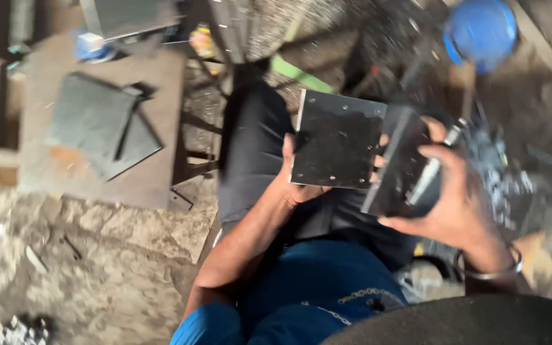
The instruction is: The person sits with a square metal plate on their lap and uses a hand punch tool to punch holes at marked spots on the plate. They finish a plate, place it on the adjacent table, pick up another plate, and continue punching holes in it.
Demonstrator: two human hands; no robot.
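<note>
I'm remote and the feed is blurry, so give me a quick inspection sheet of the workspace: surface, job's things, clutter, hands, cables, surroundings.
Surface: rough, dusty stone floor; a low rusty metal bench at the left.
Job's things: a square dark metal plate with small holes, and a second dark plate seen edge-on beside it.
Clutter: a stack of dark plates on the bench; small metal bits on the floor at bottom left.
Hands: left hand grips the square plate's lower edge; right hand holds the second plate together with a slim silvery tool.
Cables: nothing seen.
Surroundings: blue round object at upper right, green strip behind the plate; picture motion-blurred.
</note>
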